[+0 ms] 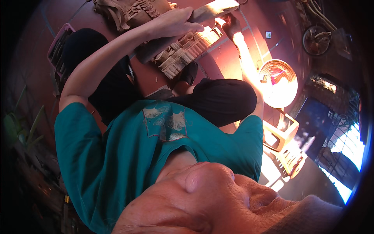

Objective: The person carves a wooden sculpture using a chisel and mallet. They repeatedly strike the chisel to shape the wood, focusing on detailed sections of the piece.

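Observation:
My left hand (175,22) lies closed over a long wooden club (212,9) that slants across the top of the view. Under it sits a pale carved wooden block (183,52) with ridged relief, resting on the red tiled floor by my black-trousered knees. My right hand (230,25) reaches to the far end of the carved block in hard sunlight. Its fingers are curled, and I cannot make out what is in them. My teal shirt and chin fill the lower part of the view.
A second brown carved piece (128,11) stands at the top left. A pink tray of tools (58,45) lies on the left. On the right are a woven conical hat (278,82), a small wooden stool (281,134) and a bicycle wheel (315,39).

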Demonstrator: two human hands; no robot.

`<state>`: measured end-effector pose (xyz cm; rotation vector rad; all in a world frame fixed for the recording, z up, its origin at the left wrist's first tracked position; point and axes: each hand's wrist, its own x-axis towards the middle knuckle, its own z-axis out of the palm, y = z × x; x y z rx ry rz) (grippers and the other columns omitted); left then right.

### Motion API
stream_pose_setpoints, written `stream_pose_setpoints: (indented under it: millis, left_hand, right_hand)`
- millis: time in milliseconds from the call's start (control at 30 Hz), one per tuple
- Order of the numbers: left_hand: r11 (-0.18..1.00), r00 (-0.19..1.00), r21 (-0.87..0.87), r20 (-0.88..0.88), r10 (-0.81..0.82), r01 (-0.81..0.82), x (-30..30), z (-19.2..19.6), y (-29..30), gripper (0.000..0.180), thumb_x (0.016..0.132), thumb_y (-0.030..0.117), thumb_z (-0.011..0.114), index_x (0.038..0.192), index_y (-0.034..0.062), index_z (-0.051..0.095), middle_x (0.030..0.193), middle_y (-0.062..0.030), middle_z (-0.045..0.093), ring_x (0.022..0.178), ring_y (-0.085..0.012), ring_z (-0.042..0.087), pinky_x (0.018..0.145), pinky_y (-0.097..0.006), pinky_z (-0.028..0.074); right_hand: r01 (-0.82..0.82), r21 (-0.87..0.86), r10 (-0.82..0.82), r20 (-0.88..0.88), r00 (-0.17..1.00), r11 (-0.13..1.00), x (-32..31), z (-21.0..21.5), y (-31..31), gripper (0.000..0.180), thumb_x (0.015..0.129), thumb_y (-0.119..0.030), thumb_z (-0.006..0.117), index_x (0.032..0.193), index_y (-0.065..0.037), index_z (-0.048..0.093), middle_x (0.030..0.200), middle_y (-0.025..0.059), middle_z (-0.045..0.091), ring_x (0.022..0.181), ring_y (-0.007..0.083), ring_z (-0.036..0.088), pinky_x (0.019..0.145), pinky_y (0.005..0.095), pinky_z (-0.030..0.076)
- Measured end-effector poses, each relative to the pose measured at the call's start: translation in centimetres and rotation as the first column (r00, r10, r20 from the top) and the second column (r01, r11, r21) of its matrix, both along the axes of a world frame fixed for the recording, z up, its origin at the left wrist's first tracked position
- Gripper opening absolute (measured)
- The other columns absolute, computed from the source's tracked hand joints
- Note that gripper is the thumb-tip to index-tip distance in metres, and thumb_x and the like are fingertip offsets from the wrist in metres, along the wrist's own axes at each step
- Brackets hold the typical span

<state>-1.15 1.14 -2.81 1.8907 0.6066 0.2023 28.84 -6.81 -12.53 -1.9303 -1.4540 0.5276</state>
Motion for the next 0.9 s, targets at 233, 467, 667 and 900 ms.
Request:
stream_pose_setpoints:
  millis: [233, 467, 667, 900]
  left_hand:
    - [0.986, 0.971, 0.153, 0.237, 0.034, -0.072, 0.0, 1.5, -0.8, 0.054, 0.097, 0.05, 0.063, 0.114, -0.0005, 0.054, 0.075, -0.0073, 0.059, 0.06, -0.0146, 0.061, 0.053, -0.034, 0.05]
    - [0.972, 0.997, 0.222, -0.047, -0.063, 0.072, 0.9, -0.8, 0.2, 0.059, 0.093, 0.049, 0.066, 0.109, -0.0063, 0.055, 0.08, -0.0165, 0.066, 0.073, -0.0272, 0.068, 0.067, -0.04, 0.054]
    - [0.999, 0.999, -0.046, -0.047, -0.003, 0.001, -1.8, 1.5, 0.2, 0.059, 0.094, 0.053, 0.064, 0.117, -0.0005, 0.055, 0.079, -0.0082, 0.06, 0.06, -0.0131, 0.062, 0.053, -0.029, 0.052]
    - [0.994, 0.994, -0.065, 0.068, 0.09, -0.085, -3.5, 3.4, -0.3, 0.068, 0.092, 0.055, 0.066, 0.13, -0.0004, 0.054, 0.083, -0.006, 0.06, 0.061, -0.012, 0.061, 0.054, -0.027, 0.052]
  right_hand:
    - [0.042, -0.247, 0.036, 0.305, 0.952, 0.968, -0.5, 2.3, 0.2, 0.043, 0.089, -0.033, 0.075, 0.09, 0.009, 0.069, 0.089, 0.0178, 0.073, 0.082, 0.0241, 0.07, 0.071, 0.0375, 0.055]
    - [0.032, -0.125, -0.029, 0.022, 0.999, 0.992, -0.5, 1.9, -0.8, 0.04, 0.086, -0.034, 0.078, 0.109, -0.005, 0.065, 0.085, 0.0134, 0.071, 0.077, 0.0307, 0.068, 0.074, 0.042, 0.053]
    - [0.111, 0.066, -0.129, 0.541, 0.831, 0.992, 1.6, -0.1, -1.1, 0.039, 0.082, -0.036, 0.082, 0.076, 0.001, 0.071, 0.066, 0.0197, 0.064, 0.07, 0.0336, 0.066, 0.061, 0.0456, 0.048]
    - [0.026, 0.01, -0.028, 0.196, 0.98, 1.0, 2.1, -0.7, -1.1, 0.031, 0.085, -0.033, 0.079, 0.096, -0.004, 0.075, 0.086, 0.0198, 0.072, 0.081, 0.0282, 0.071, 0.069, 0.0403, 0.054]
